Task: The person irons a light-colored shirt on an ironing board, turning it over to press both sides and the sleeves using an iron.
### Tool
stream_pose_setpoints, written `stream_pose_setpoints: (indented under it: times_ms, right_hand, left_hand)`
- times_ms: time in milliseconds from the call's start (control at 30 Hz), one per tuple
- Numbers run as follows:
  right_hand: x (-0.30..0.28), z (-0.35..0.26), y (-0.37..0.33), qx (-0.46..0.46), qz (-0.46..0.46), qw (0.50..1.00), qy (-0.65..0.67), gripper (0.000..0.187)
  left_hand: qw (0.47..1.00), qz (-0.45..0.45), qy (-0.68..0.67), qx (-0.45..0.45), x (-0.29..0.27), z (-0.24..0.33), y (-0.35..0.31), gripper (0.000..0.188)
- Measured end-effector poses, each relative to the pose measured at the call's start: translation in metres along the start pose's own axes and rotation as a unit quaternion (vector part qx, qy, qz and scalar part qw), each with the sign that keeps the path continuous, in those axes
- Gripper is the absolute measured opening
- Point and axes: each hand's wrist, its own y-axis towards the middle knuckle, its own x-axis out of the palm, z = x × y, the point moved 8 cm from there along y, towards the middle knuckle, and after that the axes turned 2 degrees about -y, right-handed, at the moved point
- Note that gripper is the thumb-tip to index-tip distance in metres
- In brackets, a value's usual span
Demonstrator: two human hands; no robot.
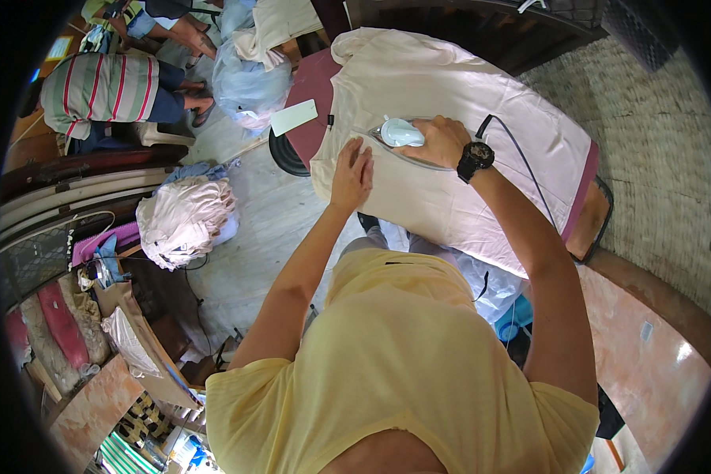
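Note:
A pale pink shirt (pixel 458 87) lies spread over a dark red ironing board (pixel 310 75). My right hand (pixel 441 141) is closed round the handle of a clothes iron (pixel 401 133), whose soleplate rests on the shirt near the neckline. The iron's dark cord (pixel 521 154) trails over the cloth past my wrist. My left hand (pixel 352 175) lies flat on the shirt beside the neck opening, fingers stretched out and nothing in them. A white tag (pixel 294 118) hangs from the neckline over the board's left end.
At the left, a heap of pale pink garments (pixel 186 217) sits low near wooden furniture. A person in a striped shirt (pixel 103 93) bends over at the upper left. Beside the board lie clear plastic bags (pixel 249 83). A woven mat (pixel 648 142) covers the area at the right.

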Motion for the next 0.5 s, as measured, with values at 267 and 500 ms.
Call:
stream_pose_setpoints:
  times_ms: [267,500]
  right_hand:
    - [0.027,-0.014,0.004,-0.011,-0.068,0.998,-0.006,0.057]
    - [0.038,-0.022,0.005,-0.040,-0.066,0.997,-0.001,0.056]
  left_hand:
    - [0.978,-0.001,-0.194,-0.080,-0.009,-0.038,0.001,0.021]
    - [0.931,0.051,-0.323,-0.161,-0.009,-0.071,-0.001,0.023]
